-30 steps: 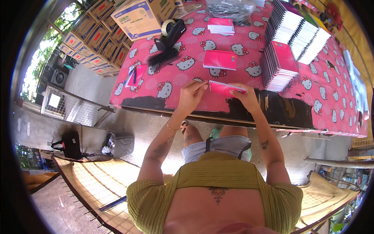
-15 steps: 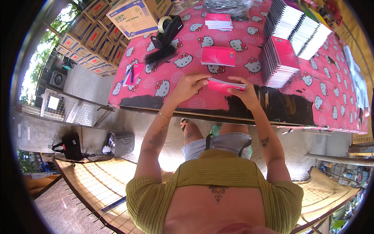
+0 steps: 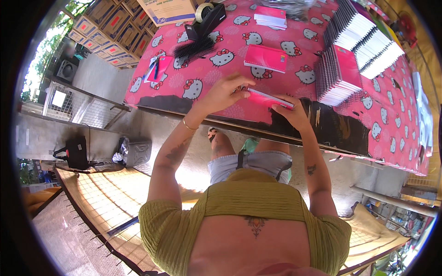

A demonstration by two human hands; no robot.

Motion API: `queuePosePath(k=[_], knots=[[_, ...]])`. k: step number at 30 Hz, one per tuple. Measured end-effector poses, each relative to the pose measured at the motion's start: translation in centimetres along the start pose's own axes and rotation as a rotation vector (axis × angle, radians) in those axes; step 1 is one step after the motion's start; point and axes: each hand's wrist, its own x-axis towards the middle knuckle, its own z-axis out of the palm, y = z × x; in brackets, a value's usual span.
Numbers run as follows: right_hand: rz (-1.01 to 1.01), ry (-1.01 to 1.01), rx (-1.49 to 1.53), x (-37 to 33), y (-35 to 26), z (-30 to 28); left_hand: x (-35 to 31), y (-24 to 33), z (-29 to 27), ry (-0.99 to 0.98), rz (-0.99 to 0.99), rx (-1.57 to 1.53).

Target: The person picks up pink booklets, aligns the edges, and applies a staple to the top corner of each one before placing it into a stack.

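A small pink-covered notebook [image 3: 267, 98] is held slightly tilted above the table's near edge. My right hand [image 3: 293, 112] grips its right end, thumb on the cover and fingers behind. At its left end, the thumb and bent fingers of my left hand [image 3: 229, 93] close on the corner. Just beyond them lies a pink notebook stack [image 3: 266, 58]. Loose black spiral binding coils [image 3: 194, 49] lie in a heap to the left, near a pen [image 3: 156, 68] resting on a pink cover [image 3: 163, 67].
Tall stacks of spiral-bound notebooks [image 3: 338, 73] stand at the right. A black tape dispenser [image 3: 207, 22] and a cardboard box [image 3: 168, 11] are at the back left; another pink stack [image 3: 270, 17] lies at the back. The pink patterned tablecloth [image 3: 221, 73] is torn along the dark front edge.
The notebook in my hands now tips down more toward its right end. My view has shifted and turned slightly; the items on the table look otherwise unmoved.
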Motion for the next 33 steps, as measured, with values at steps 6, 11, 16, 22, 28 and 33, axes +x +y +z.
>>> queuePosePath(k=[6, 11, 16, 22, 28, 33], knots=[[-0.001, 0.038, -0.067, 0.0, -0.2, 0.1, -0.2, 0.7, 0.7, 0.052, 0.008, 0.138], [-0.011, 0.054, -0.06, 0.1, 0.0, 0.6, -0.3, 0.0, 0.4, -0.004, -0.046, 0.173], [-0.018, 0.04, -0.039, 0.2, 0.2, 1.0, -0.7, 0.3, 0.8, 0.02, 0.006, 0.307], [-0.042, 0.102, -0.091, 0.1, 0.0, 1.9, -2.8, 3.1, 5.6, 0.154, -0.082, 0.767], [-0.067, 0.01, -0.127, 0.0, -0.8, 1.7, -1.7, 3.2, 5.6, 0.198, -0.213, 0.969], [-0.083, 0.033, -0.11, -0.4, -0.6, 2.2, -7.5, 2.9, 10.0, 0.095, -0.139, 0.801]])
